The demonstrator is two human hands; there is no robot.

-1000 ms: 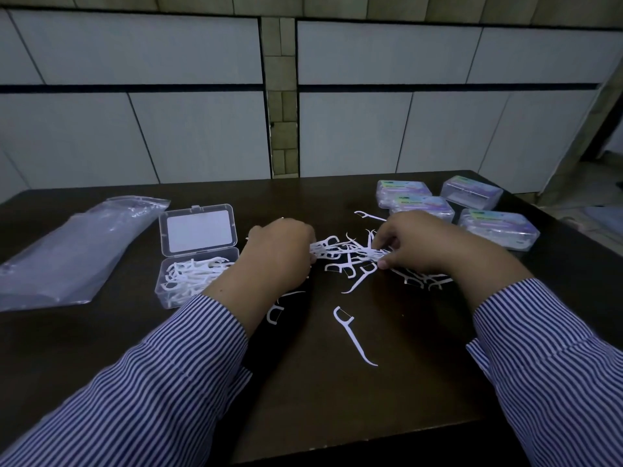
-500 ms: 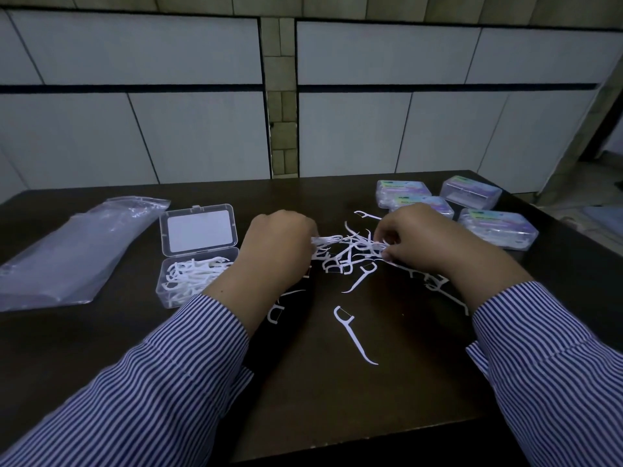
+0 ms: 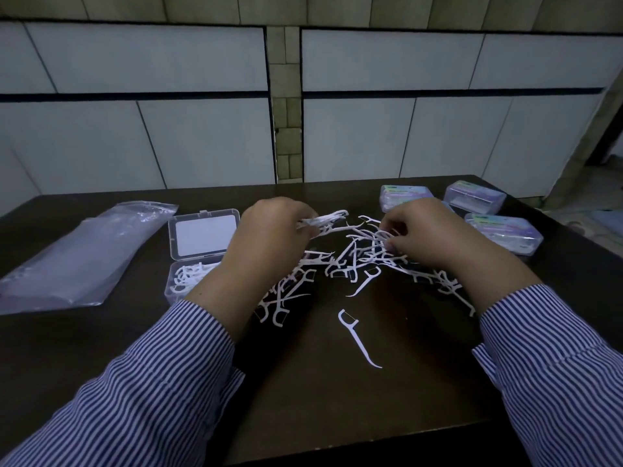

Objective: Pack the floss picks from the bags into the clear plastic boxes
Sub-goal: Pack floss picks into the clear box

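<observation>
- White plastic floss picks (image 3: 357, 254) lie in a loose heap mid-bench on the dark wooden bench (image 3: 320, 399), one stray pick (image 3: 355, 335) nearer the person.
- The left hand (image 3: 269, 237) grips a small bundle of picks; the right hand (image 3: 424, 234) pinches into the heap.
- The clear plastic box (image 3: 188, 281), lid hinged back, is part-filled, just left of the left hand.
- Judged step: gathering a handful; next, carry it left into that box, aligned.
- A limp clear plastic bag (image 3: 77, 257) lies far left.
- Closed labelled boxes (image 3: 502, 234) sit far right; their writing is unreadable.

The left hand (image 3: 266, 230) hides the near right corner of the open box (image 3: 188, 281). The closed boxes' (image 3: 504, 232) labels are too blurred to read. Both sleeves (image 3: 135, 399) run off the bottom edge.
</observation>
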